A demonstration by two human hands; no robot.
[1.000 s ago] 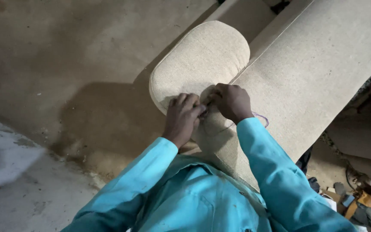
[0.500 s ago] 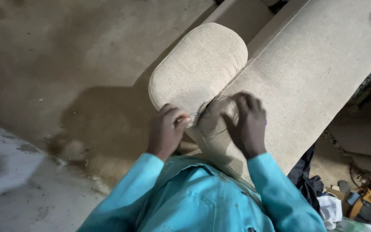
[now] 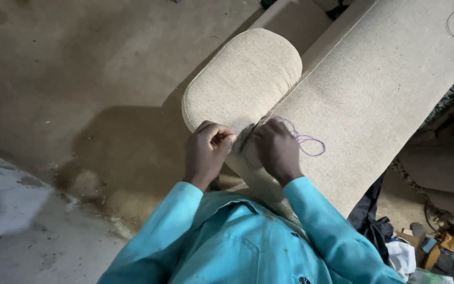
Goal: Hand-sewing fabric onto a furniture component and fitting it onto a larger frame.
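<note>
turquoise sleeves come up from the bottom of the view, and your two hands meet at the near end of the beige upholstered armrest (image 3: 245, 79), right where its rounded pad joins the long flat fabric panel (image 3: 379, 89).

your left hand (image 3: 206, 150) is curled into a loose fist, fingers (image 3: 219, 135) folded in and pressed together against the thumb as if pinching something small; whether that is a needle or only the thread's end, you cannot tell, because the knuckles hide it. your right hand (image 3: 277, 147) lies knuckles up on the seam, fingers bent and close together, tips pushed into the crease between pad and panel. what they grip under there is hidden.

purple thread (image 3: 308, 142) runs out from under your right hand and falls in a slack loop on the panel just beside it. that loop looks like the main risk: drawn tight as it lies, it could knot on itself or catch under your knuckles, and a hard tug might pucker the weave or snap the strand. with both hands crowding one spot of the seam, a hidden point could also prick a fingertip you cannot see.

farther off, bare concrete floor (image 3: 80, 68) spreads to the left, and a heap of cloth and scraps (image 3: 421, 247) sits at lower right, well apart from your hands.
</note>
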